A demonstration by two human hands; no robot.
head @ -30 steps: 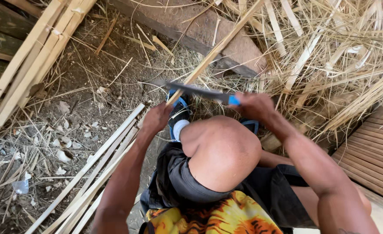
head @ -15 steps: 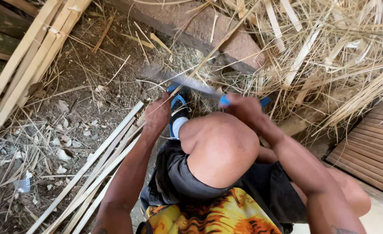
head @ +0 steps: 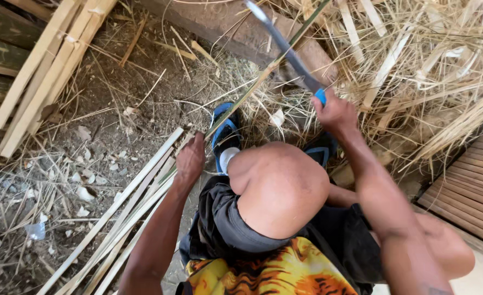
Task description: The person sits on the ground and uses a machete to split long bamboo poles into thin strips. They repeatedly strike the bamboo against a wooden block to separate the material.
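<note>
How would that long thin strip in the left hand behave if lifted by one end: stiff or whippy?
Probably whippy: the strip is long and very narrow, held by the left hand at one end only. Likely light, since it looks like the pale split slats on the ground. It may split lengthwise where the knife in the right hand meets it.

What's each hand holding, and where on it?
Right hand grips the knife by its blue handle, blade up. Left hand holds the bamboo strip near its lower end.

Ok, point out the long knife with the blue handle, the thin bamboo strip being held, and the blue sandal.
long knife with blue handle [head: 285,48], head view, mid-blade.
thin bamboo strip [head: 252,90], head view, mid-length.
blue sandal [head: 225,134], head view, strap.
</note>
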